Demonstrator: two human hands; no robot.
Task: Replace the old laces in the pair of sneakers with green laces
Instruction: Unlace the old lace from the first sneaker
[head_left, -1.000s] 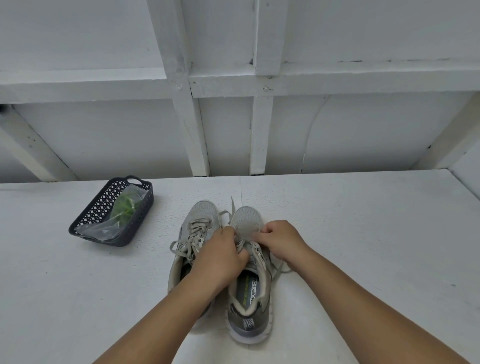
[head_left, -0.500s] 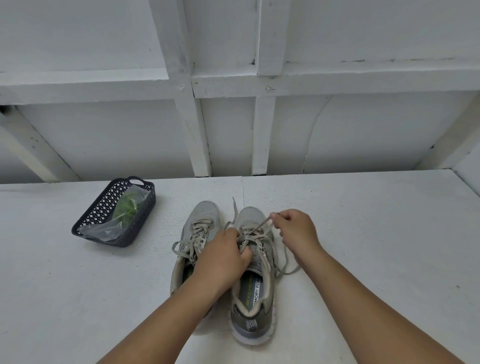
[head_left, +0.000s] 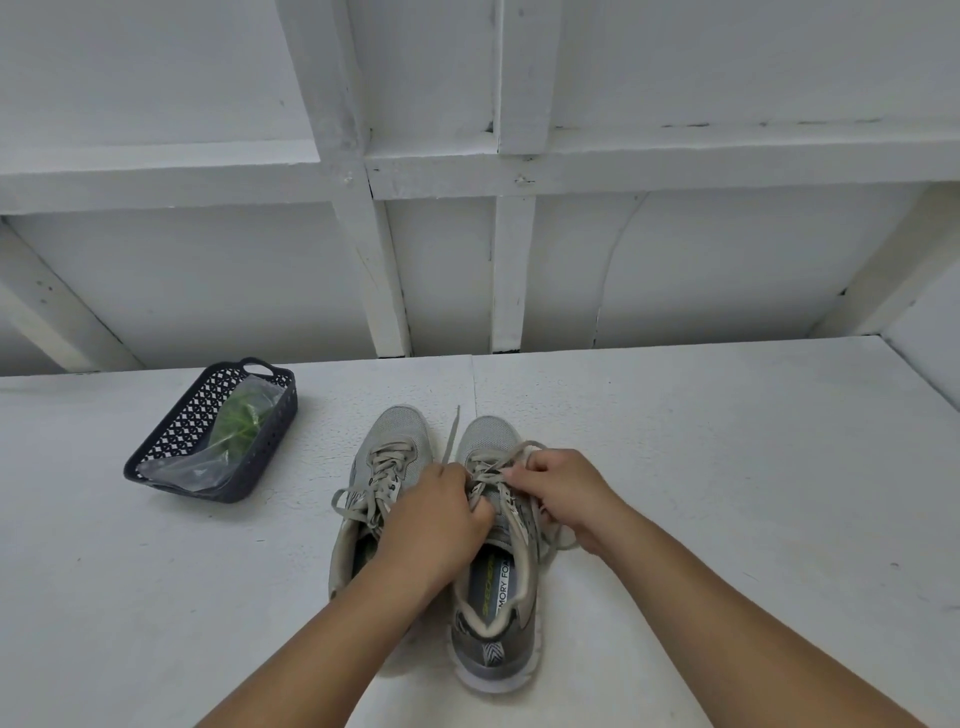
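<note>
Two grey sneakers stand side by side on the white table, toes pointing away from me. The left sneaker (head_left: 387, 467) keeps its old grey laces tied. My left hand (head_left: 434, 525) grips the right sneaker (head_left: 493, 587) at its tongue and laces, covering part of both shoes. My right hand (head_left: 563, 493) pinches the old grey lace (head_left: 498, 465) over the right shoe's upper eyelets. One loose lace end sticks up between the toes. The green laces (head_left: 241, 423) lie in a clear plastic bag inside the basket.
A dark perforated basket (head_left: 283, 431) sits on the table's left, behind the shoes. A white framed wall rises behind the table (head_left: 727, 467). The table's right edge meets a wall at the far right.
My right hand, which had pulled a lace out to the right and up, has come back down onto the right shoe's lacing. My left hand stays in place.
</note>
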